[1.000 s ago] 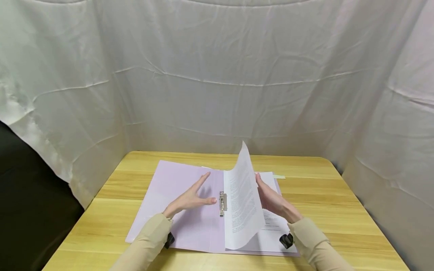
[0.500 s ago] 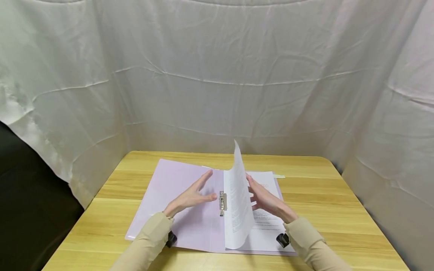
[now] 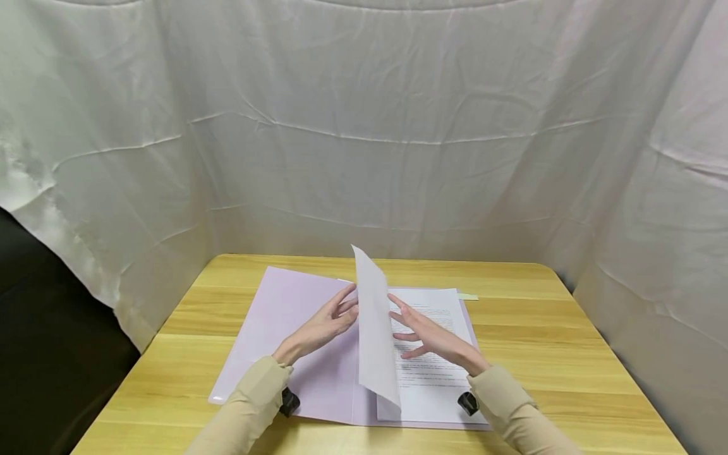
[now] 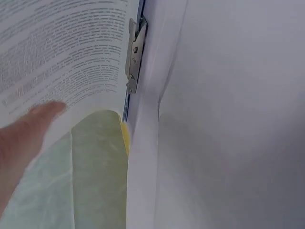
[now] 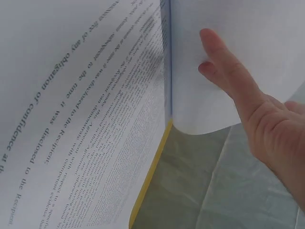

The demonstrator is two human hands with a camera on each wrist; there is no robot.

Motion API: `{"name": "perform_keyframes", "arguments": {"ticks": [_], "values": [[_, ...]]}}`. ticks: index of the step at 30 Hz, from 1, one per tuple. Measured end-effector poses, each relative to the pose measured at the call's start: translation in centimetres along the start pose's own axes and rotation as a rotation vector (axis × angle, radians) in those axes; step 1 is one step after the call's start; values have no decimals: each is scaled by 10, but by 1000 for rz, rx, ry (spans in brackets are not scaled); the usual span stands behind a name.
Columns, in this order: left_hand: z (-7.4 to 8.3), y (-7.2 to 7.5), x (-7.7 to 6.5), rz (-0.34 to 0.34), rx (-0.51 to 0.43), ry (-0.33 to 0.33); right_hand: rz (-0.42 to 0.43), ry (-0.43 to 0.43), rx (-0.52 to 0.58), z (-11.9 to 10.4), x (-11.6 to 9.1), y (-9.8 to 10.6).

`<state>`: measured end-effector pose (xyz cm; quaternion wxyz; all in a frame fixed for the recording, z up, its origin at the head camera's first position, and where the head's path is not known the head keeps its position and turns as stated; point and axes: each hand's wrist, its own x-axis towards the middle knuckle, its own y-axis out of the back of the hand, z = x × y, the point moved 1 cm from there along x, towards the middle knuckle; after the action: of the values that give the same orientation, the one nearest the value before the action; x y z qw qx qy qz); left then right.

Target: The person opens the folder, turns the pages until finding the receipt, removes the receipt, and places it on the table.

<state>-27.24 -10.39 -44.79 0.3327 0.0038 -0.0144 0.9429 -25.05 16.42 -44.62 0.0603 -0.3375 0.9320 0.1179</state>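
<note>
A lilac folder (image 3: 267, 328) lies spread on the table, with printed pages (image 3: 438, 388) on its right half. One sheet of paper (image 3: 375, 335) stands upright over the inner side, its blank back toward the right. My left hand (image 3: 315, 328) is at the sheet's left face, fingers extended and a fingertip over the print in the left wrist view. On the other side my right hand (image 3: 435, 335) spreads its fingers against the blank back. A metal clip (image 4: 136, 57) shows at the spine in the left wrist view; in the head view the sheet hides it.
The wooden table (image 3: 546, 341) extends around the folder on all sides. A pale tab (image 3: 468, 296) sticks out at the folder's far right corner. Grey-white curtains (image 3: 364, 158) enclose the back and sides, with black cloth (image 3: 57, 328) at the left.
The sheet has swung leftward from its lean over the right half, and its blank back now faces the camera. My right hand has followed it left; my left fingers have drawn closer together.
</note>
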Motion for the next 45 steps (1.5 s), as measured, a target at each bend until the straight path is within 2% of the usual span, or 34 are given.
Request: {"name": "perform_keyframes", "arguments": {"ticks": [4,6,13,18,28,39,45], "values": [[1,0,0,10,-119,-17,-26,5,-49,2,0,-1],[1,0,1,25,-144,-22,-35,5,-69,2,0,-1],[3,5,1,115,-146,16,-46,9,-120,4,0,-2],[5,9,-1,171,-157,13,-63,22,-147,8,1,2],[3,17,-3,288,-10,52,-78,52,-169,16,-5,17],[-1,29,-6,443,10,145,-31,51,-172,24,-19,39],[-5,35,-9,514,52,182,-20,27,-176,28,-23,47]]}}
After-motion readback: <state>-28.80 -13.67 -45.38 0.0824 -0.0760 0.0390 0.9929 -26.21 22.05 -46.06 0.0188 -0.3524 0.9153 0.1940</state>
